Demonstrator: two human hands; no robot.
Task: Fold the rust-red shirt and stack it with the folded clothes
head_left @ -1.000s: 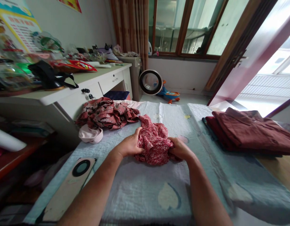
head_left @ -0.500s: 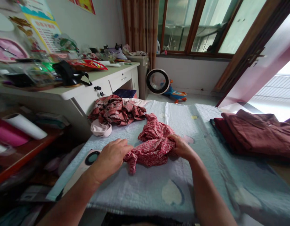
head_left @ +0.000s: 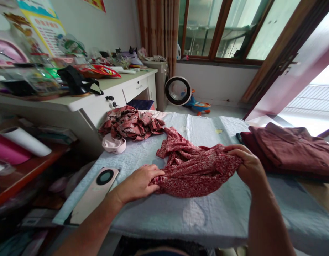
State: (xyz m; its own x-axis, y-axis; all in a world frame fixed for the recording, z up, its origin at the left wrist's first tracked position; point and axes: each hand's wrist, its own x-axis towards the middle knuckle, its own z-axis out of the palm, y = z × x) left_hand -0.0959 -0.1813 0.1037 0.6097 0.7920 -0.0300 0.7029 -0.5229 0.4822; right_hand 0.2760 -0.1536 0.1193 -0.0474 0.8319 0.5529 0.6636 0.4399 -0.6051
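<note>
2 hands on 1 red floral garment [head_left: 196, 170], spread on the blue quilt [head_left: 159, 213]: left hand [head_left: 139, 183] pinches its L edge, right hand [head_left: 248, 165] grips its R edge. 1 phone [head_left: 93, 193] nearby, 2 other cloth piles.

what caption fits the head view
Both hands, left hand and right hand, hold a red floral garment on a quilt.

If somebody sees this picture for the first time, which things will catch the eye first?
First, the red flowered cloth in the middle of the pale blue quilt, pulled wide between the left hand and the right hand, which both grip it. Next, the folded dark red garments at the right, the crumpled patterned cloth behind, and the phone lying face down at the left.
</note>
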